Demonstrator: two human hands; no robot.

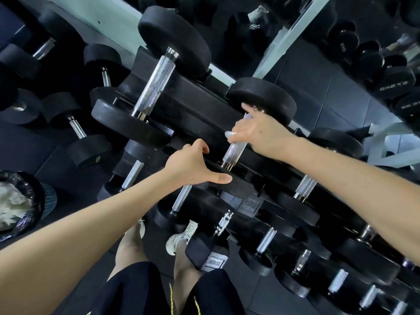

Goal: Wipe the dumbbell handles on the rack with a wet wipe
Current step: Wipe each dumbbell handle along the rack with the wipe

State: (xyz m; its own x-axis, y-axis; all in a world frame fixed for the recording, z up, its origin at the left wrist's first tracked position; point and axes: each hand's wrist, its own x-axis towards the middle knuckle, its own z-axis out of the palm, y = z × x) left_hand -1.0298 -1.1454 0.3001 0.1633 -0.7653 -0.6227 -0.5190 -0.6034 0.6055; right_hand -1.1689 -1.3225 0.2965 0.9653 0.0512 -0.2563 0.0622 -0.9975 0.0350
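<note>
While my left hand point(193, 164) grips black rubber dumbbell head point(238, 183), fingers curled over rim, my right hand point(259, 133) at 1 o'clock clamps white wet wipe point(230, 134) round knurled chrome handle point(234, 152).

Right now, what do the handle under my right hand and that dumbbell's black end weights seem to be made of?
The handle looks like steel, probably chromed: bright silver with a knurled crosshatch. The end weights are likely rubber or rubber-coated: matte black, dull sheen, rounded edges.
</note>
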